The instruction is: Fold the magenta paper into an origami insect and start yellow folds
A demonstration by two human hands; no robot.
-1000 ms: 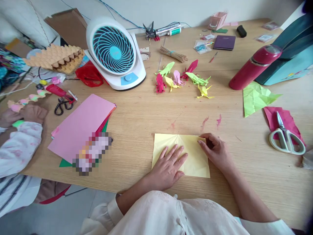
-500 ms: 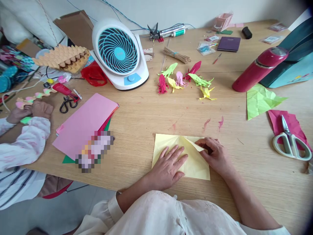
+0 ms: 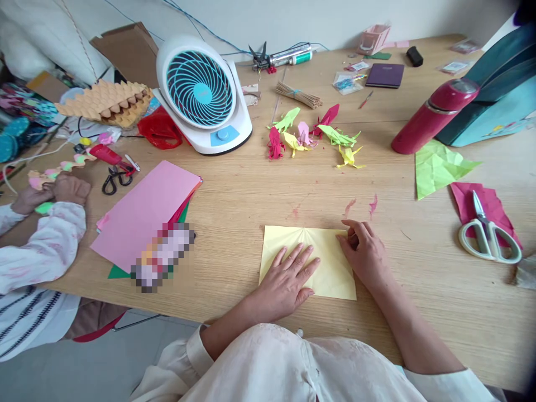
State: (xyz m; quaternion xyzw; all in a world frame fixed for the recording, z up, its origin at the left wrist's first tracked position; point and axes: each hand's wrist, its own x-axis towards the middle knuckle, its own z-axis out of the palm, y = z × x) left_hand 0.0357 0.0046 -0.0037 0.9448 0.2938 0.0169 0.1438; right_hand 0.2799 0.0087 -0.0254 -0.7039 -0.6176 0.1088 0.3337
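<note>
A sheet of pale yellow paper [image 3: 330, 268] lies on the table in front of me, with creases fanning out from the middle of its far edge. My left hand [image 3: 288, 279] rests flat on its left half, fingers spread. At the sheet's far right corner is my right hand [image 3: 363, 248], thumb and fingers curled together around that corner, which they largely hide. Beyond the sheet sit several folded paper figures, among them a yellow one [image 3: 349, 157] and a green one [image 3: 338, 137].
On the right are white-handled scissors [image 3: 489, 237] on red paper, crumpled green paper [image 3: 441, 167] and a red flask [image 3: 435, 117]. A white fan [image 3: 240, 120] stands behind. Pink paper sheets [image 3: 146, 212] lie to the left, where another person's hands [image 3: 69, 190] work.
The lifted right flap of the yellow paper has come down flat as my right hand moved it outward to the right. My left hand stays pressed on the sheet.
</note>
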